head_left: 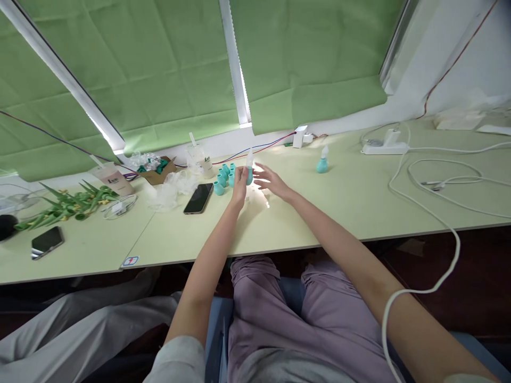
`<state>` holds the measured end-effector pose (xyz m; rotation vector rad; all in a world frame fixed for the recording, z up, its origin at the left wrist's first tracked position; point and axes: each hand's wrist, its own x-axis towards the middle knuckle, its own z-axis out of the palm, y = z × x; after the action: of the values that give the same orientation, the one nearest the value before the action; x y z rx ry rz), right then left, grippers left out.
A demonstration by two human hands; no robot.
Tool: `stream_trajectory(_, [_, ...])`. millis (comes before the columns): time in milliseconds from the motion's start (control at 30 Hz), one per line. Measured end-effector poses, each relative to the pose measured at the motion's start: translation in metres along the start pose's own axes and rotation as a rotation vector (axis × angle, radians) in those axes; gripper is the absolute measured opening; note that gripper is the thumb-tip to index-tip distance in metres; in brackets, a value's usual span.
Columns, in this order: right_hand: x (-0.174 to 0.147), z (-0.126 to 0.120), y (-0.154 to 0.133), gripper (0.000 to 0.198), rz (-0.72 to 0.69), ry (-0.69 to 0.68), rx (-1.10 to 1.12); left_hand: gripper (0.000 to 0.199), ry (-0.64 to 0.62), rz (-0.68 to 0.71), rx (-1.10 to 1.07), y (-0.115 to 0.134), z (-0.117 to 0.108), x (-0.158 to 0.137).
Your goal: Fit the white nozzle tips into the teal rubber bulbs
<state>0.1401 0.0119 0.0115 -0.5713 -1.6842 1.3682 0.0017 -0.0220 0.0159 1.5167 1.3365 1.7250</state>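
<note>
My left hand (239, 183) is closed round a small teal squeeze bulb (249, 175) with a clear pointed tip, held upright above the table. Just to its right, my right hand (273, 182) has its fingers apart and holds nothing; whether a fingertip touches the bulb I cannot tell. Left of my left hand stand several teal bulbs (218, 188) without tips, close together. Farther right, another teal bulb with a clear tip (322, 162) stands upright on the table.
A black phone (198, 199), crumpled clear plastic (171, 191), a cardboard box (159, 173) and drink cups (114, 180) lie to the left. A white power strip (385, 148) and a looping white cable (435, 213) are on the right. Another person's legs (99, 324) are beside me.
</note>
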Motion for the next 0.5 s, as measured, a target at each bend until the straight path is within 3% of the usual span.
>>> stream_trajectory(100, [-0.001, 0.014, 0.002, 0.067, 0.013, 0.023, 0.094, 0.043, 0.000, 0.023, 0.089, -0.005, 0.006, -0.005])
stream_trajectory(233, [0.001, 0.016, 0.001, 0.061, 0.013, 0.153, 0.114, 0.046, 0.028, 0.075, 0.167, -0.008, 0.010, -0.005])
stream_trajectory(367, [0.009, -0.003, 0.004, 0.055, -0.027, 0.298, -0.025, 0.048, 0.137, 0.064, 0.249, -0.014, -0.003, 0.008])
stream_trajectory(500, [0.013, -0.034, 0.008, 0.053, 0.006, 0.511, -0.107, 0.050, 0.289, 0.024, 0.328, -0.025, -0.029, 0.027])
